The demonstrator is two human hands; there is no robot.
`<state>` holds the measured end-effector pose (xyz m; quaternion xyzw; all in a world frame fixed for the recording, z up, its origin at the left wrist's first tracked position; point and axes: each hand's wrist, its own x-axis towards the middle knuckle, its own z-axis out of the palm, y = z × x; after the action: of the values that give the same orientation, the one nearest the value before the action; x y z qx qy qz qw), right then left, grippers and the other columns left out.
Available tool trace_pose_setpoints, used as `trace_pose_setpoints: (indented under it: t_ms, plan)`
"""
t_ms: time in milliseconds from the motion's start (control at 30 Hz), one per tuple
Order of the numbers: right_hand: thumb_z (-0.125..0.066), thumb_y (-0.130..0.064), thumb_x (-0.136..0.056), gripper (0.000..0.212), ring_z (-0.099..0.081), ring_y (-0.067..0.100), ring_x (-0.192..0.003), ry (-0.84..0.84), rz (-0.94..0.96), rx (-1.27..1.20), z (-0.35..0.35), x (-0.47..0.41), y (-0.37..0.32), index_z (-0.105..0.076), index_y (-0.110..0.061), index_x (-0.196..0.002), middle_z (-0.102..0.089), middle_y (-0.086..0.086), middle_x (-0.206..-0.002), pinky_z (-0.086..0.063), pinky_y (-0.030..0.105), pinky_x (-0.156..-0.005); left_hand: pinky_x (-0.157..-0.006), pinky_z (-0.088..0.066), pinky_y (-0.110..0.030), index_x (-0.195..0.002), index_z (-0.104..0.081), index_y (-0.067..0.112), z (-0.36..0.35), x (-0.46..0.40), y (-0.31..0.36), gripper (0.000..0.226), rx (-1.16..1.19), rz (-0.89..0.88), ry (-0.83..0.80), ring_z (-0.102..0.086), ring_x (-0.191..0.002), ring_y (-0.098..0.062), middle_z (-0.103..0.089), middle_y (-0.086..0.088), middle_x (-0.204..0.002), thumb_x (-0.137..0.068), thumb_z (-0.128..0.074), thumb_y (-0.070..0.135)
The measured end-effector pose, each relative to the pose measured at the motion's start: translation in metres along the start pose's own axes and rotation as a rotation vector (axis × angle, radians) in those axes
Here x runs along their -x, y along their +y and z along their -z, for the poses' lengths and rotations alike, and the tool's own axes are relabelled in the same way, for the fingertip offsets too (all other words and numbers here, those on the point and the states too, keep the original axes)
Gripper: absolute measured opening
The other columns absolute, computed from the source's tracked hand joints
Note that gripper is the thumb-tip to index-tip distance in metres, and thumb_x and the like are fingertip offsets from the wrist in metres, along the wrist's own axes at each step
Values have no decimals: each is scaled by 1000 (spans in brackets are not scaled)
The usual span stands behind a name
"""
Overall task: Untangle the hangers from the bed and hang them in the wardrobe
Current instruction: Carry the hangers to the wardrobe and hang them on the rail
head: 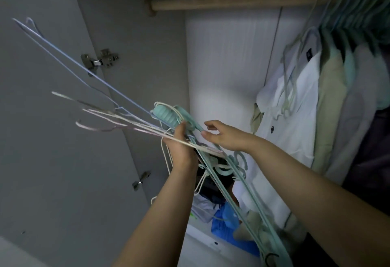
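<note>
My left hand grips a tangled bundle of hangers in front of the open wardrobe. The bundle mixes teal plastic hangers, thin white ones and a blue wire hanger that sticks out to the upper left. More teal hangers from the bundle trail down to the lower right. My right hand is beside the bundle with loosely spread fingers, fingertips at a teal hanger's edge, holding nothing. The wooden wardrobe rail runs across the top, bare on its left part.
Shirts on teal hangers crowd the rail's right end. The grey wardrobe door with hinges stands open at left. Bags and folded clothes lie on the wardrobe floor below.
</note>
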<state>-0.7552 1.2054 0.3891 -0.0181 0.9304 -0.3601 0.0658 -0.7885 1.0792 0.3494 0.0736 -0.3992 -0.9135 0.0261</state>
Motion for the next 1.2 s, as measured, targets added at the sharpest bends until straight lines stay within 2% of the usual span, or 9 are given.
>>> trace_pose_setpoints:
  t_ms: [100, 233, 400, 500, 600, 700, 933, 1067, 1200]
  plan:
    - [-42, -51, -96, 59, -52, 21, -122, -62, -60, -51, -2, -1, 3, -34, -18, -144, -51, 3, -137, -39, 30, -99, -62, -52, -38, -100, -61, 0, 12, 2, -3, 31, -37, 6, -132, -60, -68, -30, -58, -18, -77, -77, -64, 21]
    - [-40, -32, -102, 29, -69, 21, -75, -153, -70, -54, -4, 8, 5, -50, -17, -124, -65, 2, -103, -56, 41, -79, -81, -45, -57, -118, -54, -8, 28, 7, -1, 59, -76, 280, -476, -54, -86, -41, -50, -29, -101, -79, -68, 34]
    - [-35, -29, -104, 24, -41, 11, -41, 8, -63, -465, -22, 16, 12, -52, -16, -111, -51, 5, -72, -44, 27, -45, -74, -53, -44, -106, -62, -6, 33, 6, 12, 57, -114, 465, -694, -62, -72, -38, -60, -27, -83, -95, -41, 46]
    - [-33, -31, -104, 26, -22, 7, -40, 129, -94, -753, -35, 18, 11, -57, -21, -103, -32, -3, -58, -21, 16, -39, -72, -48, -40, -105, -68, -6, 36, -6, 5, 65, -120, 421, -601, -59, -67, -30, -59, -19, -78, -94, -44, 54]
    - [-34, -32, -104, 27, -18, 7, -40, 141, -115, -880, -39, 20, 10, -56, -20, -110, -27, -5, -54, -17, 15, -39, -77, -42, -45, -106, -68, -3, 36, -10, 3, 67, -97, 415, -615, -53, -75, -32, -52, -19, -94, -92, -47, 59]
    - [-35, -34, -103, 26, -18, 7, -40, 200, -114, -918, -43, 23, 8, -56, -21, -110, -27, -4, -54, -17, 14, -39, -66, -45, -37, -90, -73, 3, 34, -15, 0, 62, -100, 417, -622, -58, -63, -27, -57, -18, -78, -97, -39, 55]
    - [-35, -31, -103, 50, -19, 8, -39, 375, -22, -856, -57, 33, -12, -55, -40, -58, -30, -3, -55, -17, 14, -38, -71, -46, -39, -90, -73, 7, 34, -15, 6, 45, -16, 525, -716, -57, -72, -27, -62, -13, -77, -92, -50, 46]
    - [-36, -29, -103, 47, -22, 6, -38, 419, 38, -748, -57, 39, -24, -58, -46, -65, -31, -2, -54, -21, 13, -37, -77, -44, -41, -94, -69, 3, 36, -14, 3, 36, 33, 580, -696, -58, -79, -30, -61, -16, -86, -89, -52, 34]
    - [-34, -23, -103, 27, -27, 3, -39, 498, 90, -630, -60, 43, -33, -57, -34, -113, -32, 1, -56, -26, 15, -37, -73, -45, -39, -91, -65, 4, 38, -13, 4, 31, 47, 609, -687, -59, -74, -29, -62, -14, -79, -86, -52, 31]
